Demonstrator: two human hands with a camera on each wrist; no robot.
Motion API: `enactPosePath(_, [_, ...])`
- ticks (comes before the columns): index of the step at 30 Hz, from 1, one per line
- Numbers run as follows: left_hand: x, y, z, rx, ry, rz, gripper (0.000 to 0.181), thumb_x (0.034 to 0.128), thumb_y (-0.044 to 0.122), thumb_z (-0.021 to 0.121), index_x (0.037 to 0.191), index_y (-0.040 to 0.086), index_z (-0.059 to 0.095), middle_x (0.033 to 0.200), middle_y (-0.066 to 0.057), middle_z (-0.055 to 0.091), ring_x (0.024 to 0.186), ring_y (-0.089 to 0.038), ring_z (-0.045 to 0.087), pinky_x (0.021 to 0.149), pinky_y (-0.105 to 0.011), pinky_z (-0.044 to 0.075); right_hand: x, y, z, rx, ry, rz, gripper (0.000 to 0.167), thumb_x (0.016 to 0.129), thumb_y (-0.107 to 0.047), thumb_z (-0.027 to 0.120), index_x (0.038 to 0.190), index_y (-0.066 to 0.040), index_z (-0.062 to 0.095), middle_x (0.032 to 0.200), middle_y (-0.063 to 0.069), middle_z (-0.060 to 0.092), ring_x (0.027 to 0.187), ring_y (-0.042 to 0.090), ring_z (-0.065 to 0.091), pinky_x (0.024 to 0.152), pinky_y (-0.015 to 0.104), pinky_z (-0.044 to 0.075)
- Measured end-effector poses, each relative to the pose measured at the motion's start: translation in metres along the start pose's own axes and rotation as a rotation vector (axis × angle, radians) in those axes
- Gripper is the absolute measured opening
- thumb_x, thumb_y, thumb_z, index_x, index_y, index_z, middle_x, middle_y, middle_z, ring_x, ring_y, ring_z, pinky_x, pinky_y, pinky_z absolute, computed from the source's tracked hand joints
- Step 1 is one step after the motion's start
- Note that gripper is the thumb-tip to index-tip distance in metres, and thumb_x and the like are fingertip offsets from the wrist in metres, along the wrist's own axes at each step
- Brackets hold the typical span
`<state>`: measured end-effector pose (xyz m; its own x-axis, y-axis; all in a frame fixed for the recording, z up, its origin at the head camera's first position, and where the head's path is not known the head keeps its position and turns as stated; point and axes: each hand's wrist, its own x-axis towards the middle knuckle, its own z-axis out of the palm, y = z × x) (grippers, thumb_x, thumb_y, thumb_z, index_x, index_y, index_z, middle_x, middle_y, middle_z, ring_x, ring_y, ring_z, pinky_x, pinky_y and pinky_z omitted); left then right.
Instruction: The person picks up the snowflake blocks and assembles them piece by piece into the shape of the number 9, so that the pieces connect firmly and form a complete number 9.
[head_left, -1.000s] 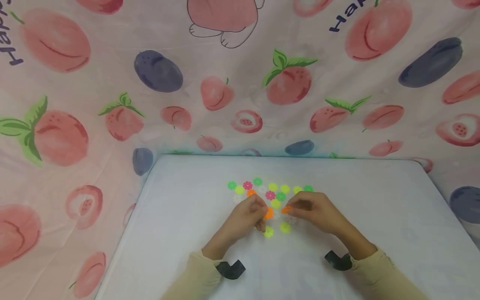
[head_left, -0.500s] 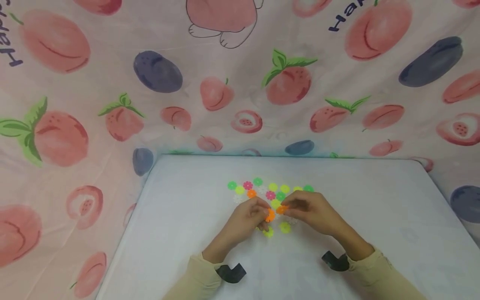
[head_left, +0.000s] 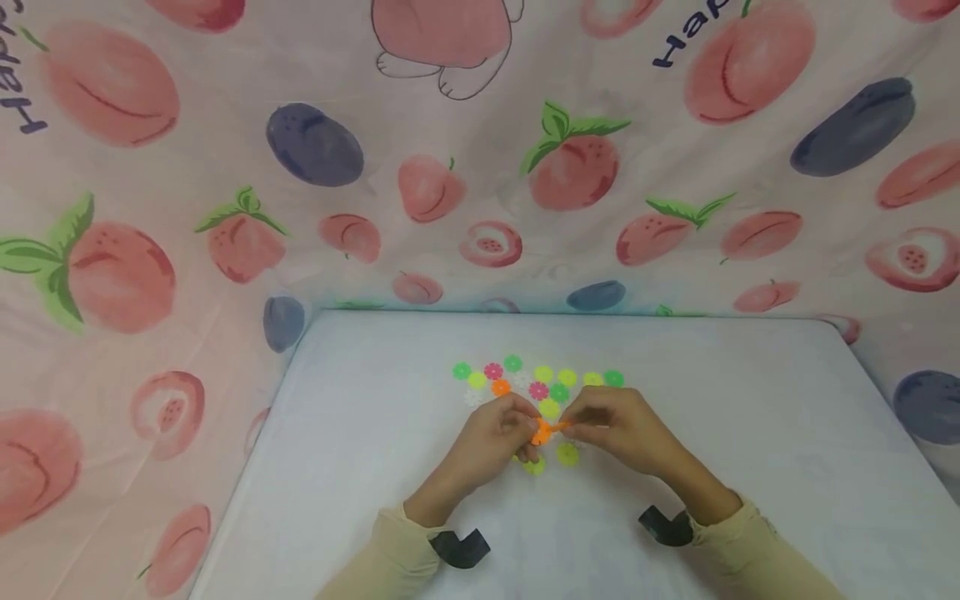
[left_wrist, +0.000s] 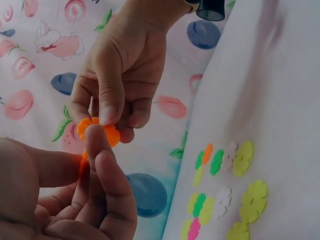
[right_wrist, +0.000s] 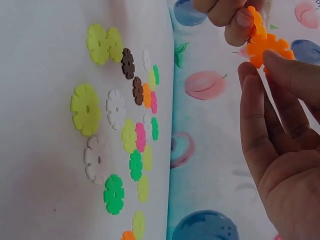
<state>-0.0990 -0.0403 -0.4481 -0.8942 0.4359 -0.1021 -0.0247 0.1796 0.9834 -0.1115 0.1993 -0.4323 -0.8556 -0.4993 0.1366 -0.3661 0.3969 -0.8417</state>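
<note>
Over the middle of the table my left hand (head_left: 495, 433) pinches an orange flower-shaped interlocking disc (head_left: 540, 432) between thumb and fingers. My right hand (head_left: 626, 425) pinches a second orange disc (right_wrist: 275, 50) by its rim. The two discs meet at their edges, set at an angle to each other. In the left wrist view, the left hand's disc (left_wrist: 82, 166) shows edge-on and the right hand's disc (left_wrist: 111, 134) faces the camera. Whether their slots have locked, I cannot tell; fingers cover part of both.
Several loose flower discs lie flat on the white table (head_left: 337, 467) beyond and below the hands, among them a green disc (right_wrist: 114, 194), a yellow disc (right_wrist: 86, 109), a pink disc (head_left: 538, 390) and a brown disc (right_wrist: 128, 63). A fruit-print cloth (head_left: 450, 125) hangs behind.
My right hand has moved left and brought its orange disc against the one in my left hand. The left hand has stayed nearly still.
</note>
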Motion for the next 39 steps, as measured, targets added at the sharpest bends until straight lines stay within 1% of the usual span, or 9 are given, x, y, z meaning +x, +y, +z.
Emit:
enactPosePath(4, [-0.001, 0.002, 0.0, 0.003, 0.002, -0.015, 0.012, 0.1013, 0.016, 0.06, 0.11, 0.008, 0.063, 0.077, -0.006, 0.072, 0.072, -0.033, 0.072, 0.071, -0.043, 0.061, -0.001, -0.004, 0.0, -0.028, 0.0, 0.027, 0.015, 0.086, -0.01, 0.081, 0.092, -0.024, 0.076, 0.09, -0.007, 0.076, 0.087, 0.007, 0.07, 0.086, 0.027, 0.059])
enactPosePath(10, [-0.001, 0.008, -0.002, 0.061, 0.01, -0.035, 0.01, 0.1008, 0.015, 0.061, 0.107, 0.007, 0.063, 0.086, -0.018, 0.073, 0.066, -0.02, 0.071, 0.07, -0.048, 0.061, -0.001, -0.004, 0.004, -0.06, 0.024, -0.032, 0.02, 0.083, -0.008, 0.083, 0.09, -0.025, 0.078, 0.087, -0.008, 0.076, 0.084, 0.005, 0.07, 0.081, 0.027, 0.06])
enactPosePath(13, [-0.001, 0.01, -0.004, 0.085, 0.02, -0.043, 0.008, 0.1003, 0.015, 0.061, 0.104, 0.008, 0.064, 0.087, -0.014, 0.072, 0.065, -0.017, 0.07, 0.064, -0.039, 0.058, 0.0, -0.002, 0.007, -0.071, 0.042, -0.089, 0.024, 0.081, -0.006, 0.084, 0.089, -0.028, 0.078, 0.085, -0.01, 0.075, 0.082, 0.005, 0.069, 0.077, 0.027, 0.06])
enactPosePath(17, [-0.002, 0.012, -0.006, 0.088, 0.038, -0.057, 0.007, 0.0994, 0.013, 0.062, 0.103, 0.008, 0.065, 0.086, -0.005, 0.069, 0.065, -0.017, 0.07, 0.055, -0.025, 0.047, 0.002, 0.001, 0.012, -0.088, 0.054, -0.135, 0.024, 0.08, -0.006, 0.085, 0.088, -0.028, 0.078, 0.083, -0.012, 0.074, 0.081, 0.004, 0.068, 0.073, 0.027, 0.059])
enactPosePath(21, [-0.001, 0.013, -0.006, 0.082, 0.039, -0.068, 0.007, 0.0995, 0.013, 0.062, 0.103, 0.008, 0.065, 0.088, -0.004, 0.068, 0.065, -0.017, 0.07, 0.053, -0.024, 0.044, 0.002, 0.003, 0.015, -0.104, 0.07, -0.154, 0.026, 0.079, -0.004, 0.085, 0.086, -0.028, 0.078, 0.081, -0.014, 0.073, 0.079, 0.003, 0.067, 0.071, 0.026, 0.058])
enactPosePath(27, [-0.003, 0.012, -0.005, 0.048, 0.048, -0.072, 0.007, 0.099, 0.011, 0.062, 0.103, 0.006, 0.064, 0.092, -0.007, 0.066, 0.064, -0.018, 0.07, 0.057, -0.028, 0.05, 0.003, 0.004, 0.019, -0.091, 0.101, -0.257, 0.029, 0.076, 0.004, 0.085, 0.086, -0.022, 0.078, 0.077, -0.013, 0.071, 0.072, 0.003, 0.065, 0.064, 0.024, 0.055])
enactPosePath(31, [-0.006, 0.009, -0.003, 0.051, 0.063, -0.057, 0.006, 0.0996, 0.01, 0.062, 0.103, 0.007, 0.064, 0.096, -0.006, 0.066, 0.064, -0.017, 0.07, 0.064, -0.032, 0.055, 0.005, 0.005, 0.023, -0.13, 0.116, -0.306, 0.028, 0.075, 0.003, 0.086, 0.086, -0.02, 0.077, 0.077, -0.014, 0.071, 0.073, 0.001, 0.065, 0.063, 0.022, 0.054])
enactPosePath(34, [-0.006, 0.007, -0.003, 0.055, 0.066, -0.043, 0.006, 0.1001, 0.011, 0.061, 0.104, 0.007, 0.063, 0.095, -0.006, 0.065, 0.065, -0.018, 0.07, 0.066, -0.031, 0.057, 0.005, 0.006, 0.025, -0.144, 0.123, -0.299, 0.03, 0.074, 0.004, 0.086, 0.087, -0.022, 0.078, 0.078, -0.015, 0.07, 0.074, 0.0, 0.065, 0.063, 0.021, 0.054])
enactPosePath(39, [-0.006, 0.002, -0.006, 0.007, 0.043, -0.073, 0.008, 0.1009, 0.013, 0.061, 0.107, 0.007, 0.062, 0.091, -0.009, 0.067, 0.069, -0.022, 0.071, 0.07, -0.033, 0.059, 0.005, 0.008, 0.026, -0.109, 0.127, -0.258, 0.028, 0.077, -0.001, 0.085, 0.091, -0.024, 0.078, 0.079, -0.015, 0.069, 0.073, 0.002, 0.062, 0.065, 0.023, 0.054])
